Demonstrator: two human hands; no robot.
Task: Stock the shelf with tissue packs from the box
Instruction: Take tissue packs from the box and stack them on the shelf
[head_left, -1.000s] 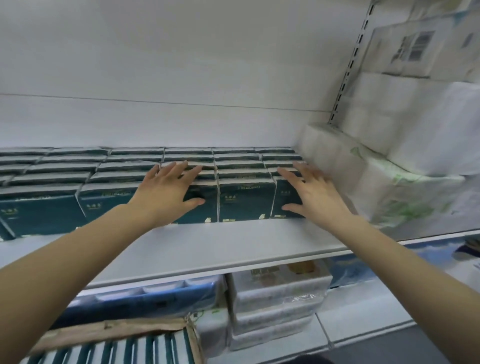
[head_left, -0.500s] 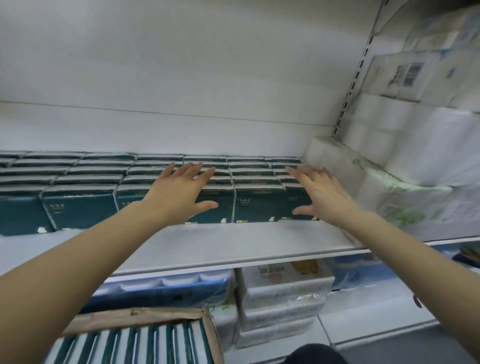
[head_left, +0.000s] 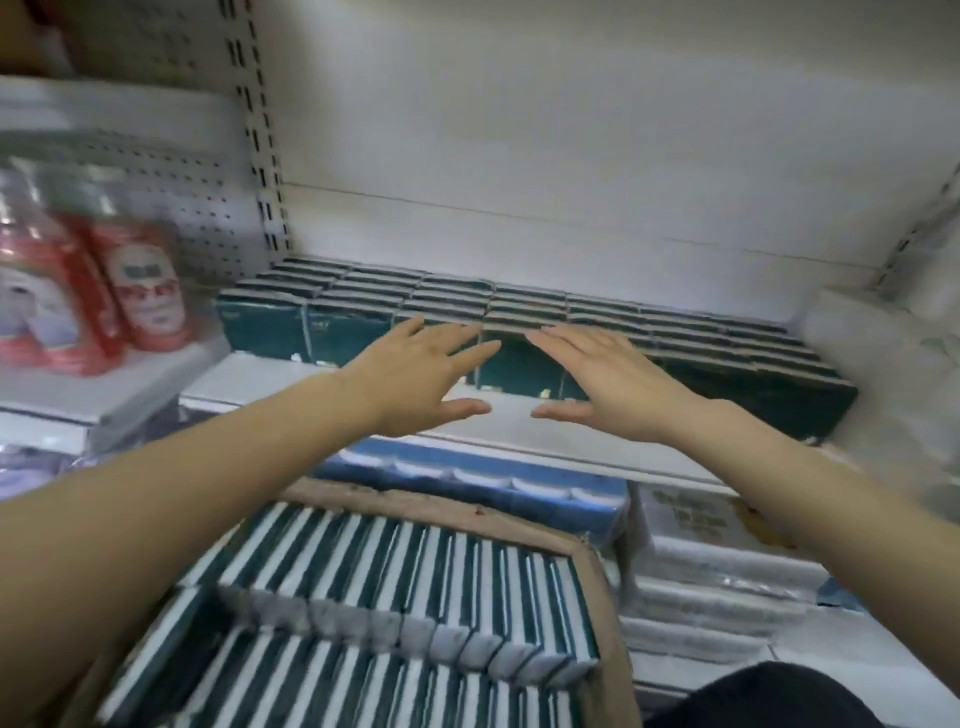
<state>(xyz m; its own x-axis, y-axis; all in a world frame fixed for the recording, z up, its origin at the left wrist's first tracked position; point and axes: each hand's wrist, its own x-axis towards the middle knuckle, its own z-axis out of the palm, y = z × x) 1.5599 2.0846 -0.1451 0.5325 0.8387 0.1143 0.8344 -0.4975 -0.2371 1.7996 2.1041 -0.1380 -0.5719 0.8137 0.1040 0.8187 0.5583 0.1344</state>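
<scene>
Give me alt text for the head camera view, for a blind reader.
A person's left hand and right hand, fingers straight and empty, reach toward the front row of dark green tissue packs on a white metal shelf. Below, an open brown cardboard box holds more green-and-white packs; red-labelled containers stand at left.

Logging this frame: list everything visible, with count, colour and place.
shelf tissue packs: many, dark teal, in rows on the middle shelf
shelf: one, white, mid-frame
cardboard box: one, brown, open, below the shelf
boxed tissue packs: many, teal and white, on edge inside the box
bottles: at least two, red labels, neighbouring shelf at left, blurred
blue packs: several, under the shelf
white wrapped packs: a stack, lower right
white bundle: right end of the shelf, blurred
left hand: open, in front of the front row
right hand: open, beside it
</scene>
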